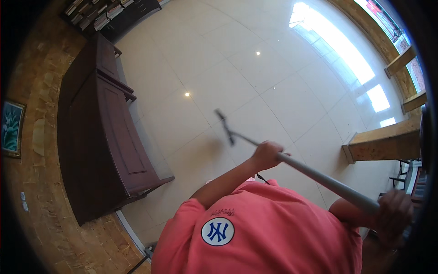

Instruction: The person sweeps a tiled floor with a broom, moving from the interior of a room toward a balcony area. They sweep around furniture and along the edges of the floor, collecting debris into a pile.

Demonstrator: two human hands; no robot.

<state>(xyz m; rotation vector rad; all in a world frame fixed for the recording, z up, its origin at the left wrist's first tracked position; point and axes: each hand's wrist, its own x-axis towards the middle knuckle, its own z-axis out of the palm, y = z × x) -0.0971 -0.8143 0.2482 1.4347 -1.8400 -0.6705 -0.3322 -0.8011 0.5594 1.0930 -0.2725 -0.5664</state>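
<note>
Both of my hands are closed on a long grey pole (326, 181) that slants across the front of my body. It tapers to a thin neck and ends in a narrow dark crossbar, like a long-handled squeegee; that head (225, 127) is smeared by motion. My left hand (267, 155) wraps the pole near the thin neck. Further back, at the right, my right hand (394, 217) grips the thick end and is a little blurred. The crossbar appears over the pale tiled floor (242, 77), with a soft shadow beside it; whether it touches the tiles I cannot tell.
Dark wooden desks (107, 137) line the stone-clad wall on the left, where a framed picture (13, 128) hangs. A bookshelf (102, 18) stands at the far left. Yellowish-brown pillars (385, 144) and chairs (400, 176) are on the right. Bright window light reflects off the floor.
</note>
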